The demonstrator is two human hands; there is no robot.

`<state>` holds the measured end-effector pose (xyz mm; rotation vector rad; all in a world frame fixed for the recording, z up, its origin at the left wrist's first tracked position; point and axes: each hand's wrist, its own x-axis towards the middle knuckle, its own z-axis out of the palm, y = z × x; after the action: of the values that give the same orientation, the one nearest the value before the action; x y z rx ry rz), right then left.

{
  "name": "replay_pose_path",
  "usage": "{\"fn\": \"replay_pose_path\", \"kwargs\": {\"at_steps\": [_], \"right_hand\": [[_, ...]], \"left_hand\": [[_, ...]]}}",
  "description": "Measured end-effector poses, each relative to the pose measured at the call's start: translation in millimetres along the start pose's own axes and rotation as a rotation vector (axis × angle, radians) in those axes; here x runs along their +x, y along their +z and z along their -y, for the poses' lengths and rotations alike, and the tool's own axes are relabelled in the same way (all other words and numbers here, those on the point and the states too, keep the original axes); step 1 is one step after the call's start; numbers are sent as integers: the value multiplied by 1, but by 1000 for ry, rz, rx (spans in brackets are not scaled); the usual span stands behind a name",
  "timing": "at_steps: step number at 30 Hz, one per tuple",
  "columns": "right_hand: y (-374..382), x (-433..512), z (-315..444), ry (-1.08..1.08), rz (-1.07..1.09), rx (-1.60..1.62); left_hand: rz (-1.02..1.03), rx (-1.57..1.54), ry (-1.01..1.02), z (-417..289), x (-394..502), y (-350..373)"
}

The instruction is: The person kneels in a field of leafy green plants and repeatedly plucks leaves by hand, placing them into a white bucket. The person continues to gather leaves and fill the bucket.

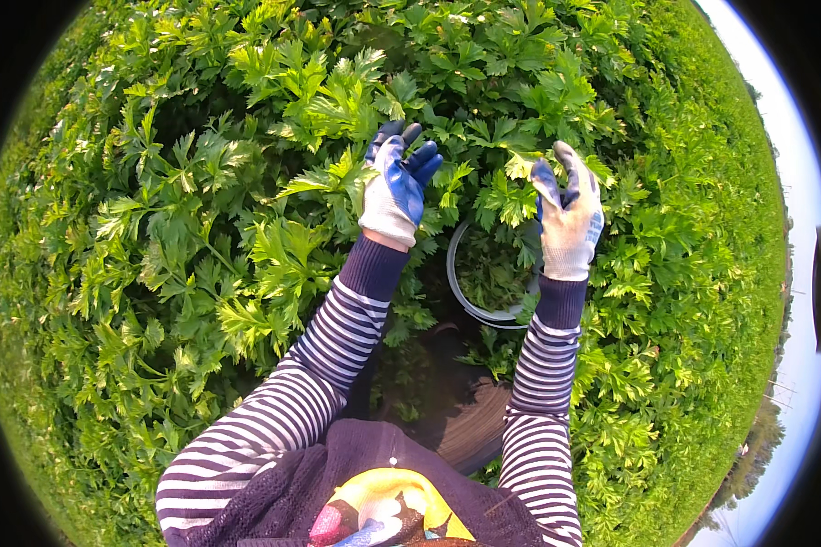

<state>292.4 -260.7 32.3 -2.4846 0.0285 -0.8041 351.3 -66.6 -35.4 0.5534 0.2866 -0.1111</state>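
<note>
Both my hands wear white knit gloves with blue coated palms and fingers. My left hand (pixel 398 179) is raised among the leafy green plants (pixel 274 253), which look like celery; its fingers are spread and slightly curled, with leaves touching its left side. To its right, my right hand (pixel 566 202) has thumb and fingers apart beside pale green leaves, and nothing shows in its grasp. Below and between the hands, a round bucket with a grey rim (pixel 454 273) holds cut green leaves (pixel 496 273). My right wrist partly covers the bucket's right side.
Dense foliage surrounds both forearms. A dark round rubbery object, possibly a tire (pixel 475 417), lies below the bucket, close to my body. More of the leafy field stretches to the right, with trees (pixel 759 444) and sky along the far right edge.
</note>
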Motion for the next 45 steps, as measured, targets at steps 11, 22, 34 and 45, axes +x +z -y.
{"fn": "replay_pose_path", "kwargs": {"at_steps": [11, 22, 34, 45], "right_hand": [[32, 40, -31, 251, 223, -147], [80, 76, -59, 108, 847, -426], [44, 49, -23, -12, 214, -347], [-12, -122, -54, 719, 436, 237]], "left_hand": [[16, -28, -17, -3, 3, -4], [-11, -25, -8, -4, 1, 0], [-5, -27, -24, -5, 0, 0], [-199, -289, 0, -10, 9, -12]]}}
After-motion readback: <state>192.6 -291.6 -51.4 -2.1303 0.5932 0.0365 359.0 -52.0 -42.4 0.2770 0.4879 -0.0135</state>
